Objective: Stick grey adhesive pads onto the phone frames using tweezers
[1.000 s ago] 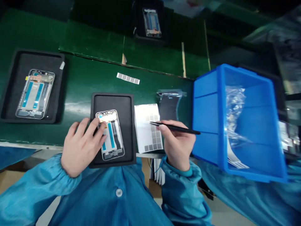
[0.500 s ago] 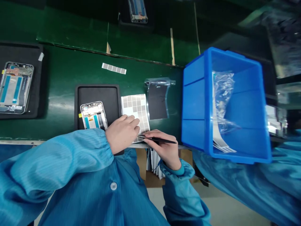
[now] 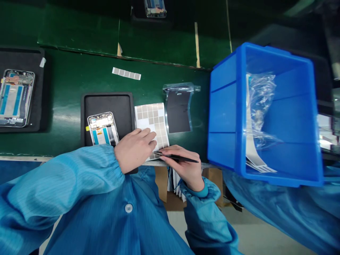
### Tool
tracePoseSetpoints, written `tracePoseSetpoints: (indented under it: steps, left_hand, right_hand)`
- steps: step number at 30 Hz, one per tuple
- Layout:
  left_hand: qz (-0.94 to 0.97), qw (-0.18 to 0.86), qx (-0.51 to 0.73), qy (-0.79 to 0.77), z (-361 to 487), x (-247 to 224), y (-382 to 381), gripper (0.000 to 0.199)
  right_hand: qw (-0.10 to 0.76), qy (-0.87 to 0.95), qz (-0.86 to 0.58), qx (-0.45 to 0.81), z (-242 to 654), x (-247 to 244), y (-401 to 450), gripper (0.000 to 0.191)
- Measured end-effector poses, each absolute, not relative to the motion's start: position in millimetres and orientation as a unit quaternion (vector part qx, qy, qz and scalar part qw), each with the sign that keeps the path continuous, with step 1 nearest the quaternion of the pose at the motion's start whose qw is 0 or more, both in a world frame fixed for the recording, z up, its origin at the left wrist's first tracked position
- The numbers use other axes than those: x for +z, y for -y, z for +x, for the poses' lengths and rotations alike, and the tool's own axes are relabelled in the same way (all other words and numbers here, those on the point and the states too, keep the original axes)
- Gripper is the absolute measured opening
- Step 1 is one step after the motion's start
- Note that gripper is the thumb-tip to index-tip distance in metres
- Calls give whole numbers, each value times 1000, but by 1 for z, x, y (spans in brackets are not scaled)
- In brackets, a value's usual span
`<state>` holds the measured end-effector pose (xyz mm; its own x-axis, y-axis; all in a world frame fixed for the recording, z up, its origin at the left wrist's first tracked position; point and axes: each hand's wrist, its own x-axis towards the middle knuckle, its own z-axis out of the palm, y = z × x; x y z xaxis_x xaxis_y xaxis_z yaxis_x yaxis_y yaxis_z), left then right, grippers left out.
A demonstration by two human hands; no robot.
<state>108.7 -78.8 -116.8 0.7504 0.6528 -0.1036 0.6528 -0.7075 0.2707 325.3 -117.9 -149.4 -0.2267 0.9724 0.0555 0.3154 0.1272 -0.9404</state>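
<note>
A white sheet of grey square stickers (image 3: 150, 113) lies on the green table near its front edge. My left hand (image 3: 136, 148) rests on the sheet's lower left part with its fingers bent; whether they pinch anything is hidden. Black tweezers (image 3: 183, 158) are held in my right hand (image 3: 187, 166), their tips at the sheet's lower part by my left fingertips. Left of the sheet, an opened phone (image 3: 102, 124) lies in a black tray (image 3: 119, 102), partly covered by my left sleeve.
A blue bin (image 3: 223, 113) with plastic bags stands at the right. Right of the sheet lies a dark film piece (image 3: 179, 111). Behind is a sticker strip (image 3: 126, 73). Another opened phone (image 3: 16, 97) sits far left. A person's blue sleeve (image 3: 281, 209) is at lower right.
The view has shifted slightly, and the bin appears farther right and larger. Both hands keep nearly the same pose at the sheet, with the tweezers still in my right hand.
</note>
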Motion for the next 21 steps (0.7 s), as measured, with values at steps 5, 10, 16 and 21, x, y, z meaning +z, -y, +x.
tracePoseSetpoints:
  steps: [5,10,16,21]
  left_hand:
    - [921,156,6,-356,109,-116,79,22]
    - [923,151,-9,-355,109,-114,78,24]
    - [922,160,-7,-353,110,-117,76,25]
    - [908,182,110,-361,90,-106,80,31]
  right_hand:
    - [367,644,-510,437,325,-148,118,6]
    - [367,643,-513,434,322,-148,118,6]
    - [400,610,-517,448,327,-143,122,9]
    - [443,585,-531,424,318,-121,119,10]
